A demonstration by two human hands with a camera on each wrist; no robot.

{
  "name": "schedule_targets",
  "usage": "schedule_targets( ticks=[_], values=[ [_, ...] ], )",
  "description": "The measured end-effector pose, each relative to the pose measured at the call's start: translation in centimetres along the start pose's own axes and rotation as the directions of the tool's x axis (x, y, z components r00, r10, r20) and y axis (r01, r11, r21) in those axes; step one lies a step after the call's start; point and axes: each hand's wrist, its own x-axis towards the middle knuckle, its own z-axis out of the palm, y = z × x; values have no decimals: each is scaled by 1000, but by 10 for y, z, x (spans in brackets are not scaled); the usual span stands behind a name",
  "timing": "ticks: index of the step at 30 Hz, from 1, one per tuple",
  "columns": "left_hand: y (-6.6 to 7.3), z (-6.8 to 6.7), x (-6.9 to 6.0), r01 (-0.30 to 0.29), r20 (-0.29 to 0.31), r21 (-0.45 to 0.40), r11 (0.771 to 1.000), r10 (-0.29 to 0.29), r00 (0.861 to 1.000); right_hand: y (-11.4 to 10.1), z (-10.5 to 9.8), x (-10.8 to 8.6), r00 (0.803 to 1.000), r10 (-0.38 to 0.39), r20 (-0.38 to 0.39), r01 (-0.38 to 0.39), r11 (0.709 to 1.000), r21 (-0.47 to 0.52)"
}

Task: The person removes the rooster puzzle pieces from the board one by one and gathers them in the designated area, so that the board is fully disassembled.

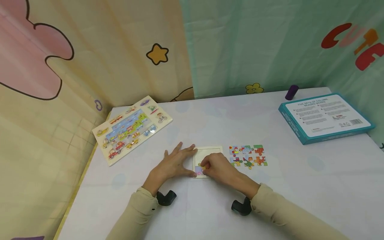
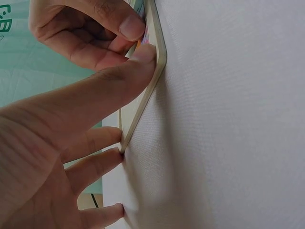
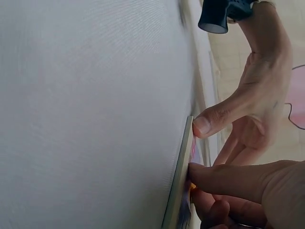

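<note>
A small square puzzle tray (image 1: 207, 151) lies between the hands, with lilac puzzle pieces (image 1: 198, 170) in its lower left corner. My left hand (image 1: 174, 165) spreads its fingers at the tray's left side; its thumb presses the near corner, and fingertips touch the edge (image 2: 159, 59). Over the tray, my right hand (image 1: 220, 169) has curled fingers and pinches a puzzle piece with orange on it (image 3: 193, 186), mostly hidden by the fingers. Right of the tray, several loose colourful puzzle pieces (image 1: 259, 150) lie in two rows.
A larger picture puzzle board (image 1: 105, 151) lies at the back left. At the back right are a teal-edged box (image 1: 327, 116) and a purple cylinder (image 1: 292, 92). Black curved objects (image 1: 168, 198) sit beside both wrists. Curtains (image 1: 240, 43) stand behind the white table (image 1: 210, 213).
</note>
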Motion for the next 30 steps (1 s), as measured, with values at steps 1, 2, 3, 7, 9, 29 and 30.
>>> schedule_targets(
  ticks=[1,2,3,7,9,29,30],
  values=[
    [0,0,0,0,1,1,1000,0,1000,0,0,0,1000,8,4,-8,1000,5],
    [0,0,0,-1,1,2,1000,1,1000,-1,0,0,1000,16,6,-16,1000,13],
    [0,0,0,-2,1,3,1000,2,1000,-1,0,1,1000,24,11,-24,999,21],
    [-1,1,1,0,0,5,1000,0,1000,-1,0,2,999,40,20,-41,998,45],
    [0,0,1,1,0,5,1000,-1,1000,-1,0,2,999,44,19,-44,998,52],
    [-2,1,0,-18,-3,4,1000,18,1000,1,-2,-8,998,-36,-61,47,977,206],
    [-2,1,0,-18,-2,3,1000,18,1000,1,-3,-8,997,-17,-73,33,973,227]
  ],
)
